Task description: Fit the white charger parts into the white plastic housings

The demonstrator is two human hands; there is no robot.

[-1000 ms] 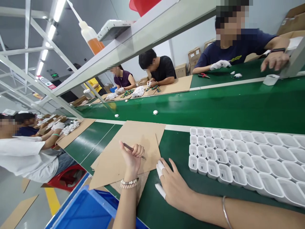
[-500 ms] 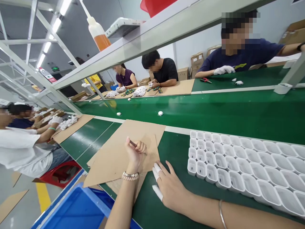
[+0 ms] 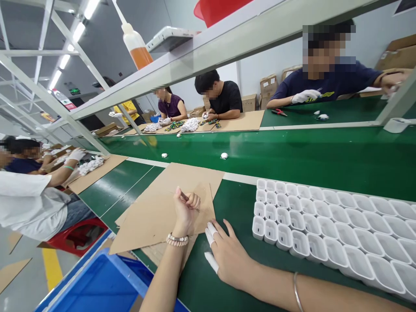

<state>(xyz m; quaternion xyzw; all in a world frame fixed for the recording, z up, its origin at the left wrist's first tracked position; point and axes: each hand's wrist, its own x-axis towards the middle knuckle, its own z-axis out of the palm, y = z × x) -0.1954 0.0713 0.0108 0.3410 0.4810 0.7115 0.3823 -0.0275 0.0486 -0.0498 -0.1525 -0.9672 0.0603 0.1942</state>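
Note:
My left hand point(image 3: 186, 209) is closed in a fist over the cardboard sheet point(image 3: 152, 208). A slim, dark tool that looks like tweezers point(image 3: 184, 196) sticks out past the thumb, and its thin tip shows below the fingers. Flat on the green table beside the cardboard lies my right hand point(image 3: 229, 253), fingers spread and holding nothing. White finger cots cover some of its fingertips. To its right stand rows of small white plastic cups point(image 3: 300, 242); several in the front row have a small dark mark or piece at the bottom.
Beyond the table runs a green conveyor belt point(image 3: 292, 149) carrying small white parts point(image 3: 224, 156). A blue bin point(image 3: 97, 281) sits below at the left. Overhead, a shelf beam point(image 3: 208, 54) holds a bottle of orange liquid point(image 3: 138, 47). Co-workers sit across and at left.
The white parts on the belt have shifted slightly right. The co-worker at far right has moved an arm, and the view has shifted a little. My hands keep their pose.

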